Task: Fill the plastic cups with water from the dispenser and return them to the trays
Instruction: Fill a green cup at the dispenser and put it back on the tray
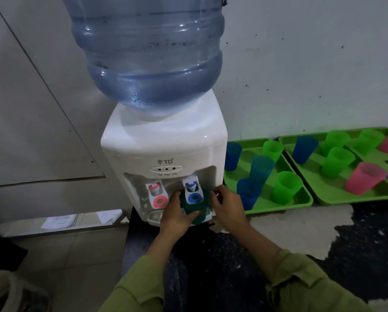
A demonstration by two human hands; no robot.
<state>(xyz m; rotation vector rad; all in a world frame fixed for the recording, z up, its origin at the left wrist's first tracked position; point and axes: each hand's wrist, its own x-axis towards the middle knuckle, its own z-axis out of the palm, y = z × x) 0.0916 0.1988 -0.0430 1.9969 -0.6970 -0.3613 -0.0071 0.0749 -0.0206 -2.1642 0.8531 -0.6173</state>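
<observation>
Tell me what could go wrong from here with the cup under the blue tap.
The blue tap lever covers the mouth of the dark green cup, so the water level is hard to see and it might overflow. The left-hand grip is on one side only; once full the cup could tip. The near tray is crowded with cups, so setting it back may knock one.

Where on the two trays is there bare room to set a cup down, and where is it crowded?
Far tray: a bare front-left patch between its left blue cup, the middle green cup and the front pink cup. Near tray: only a narrow strip between the front blue cup and front green cup. The far tray's back right is crowded.
</observation>
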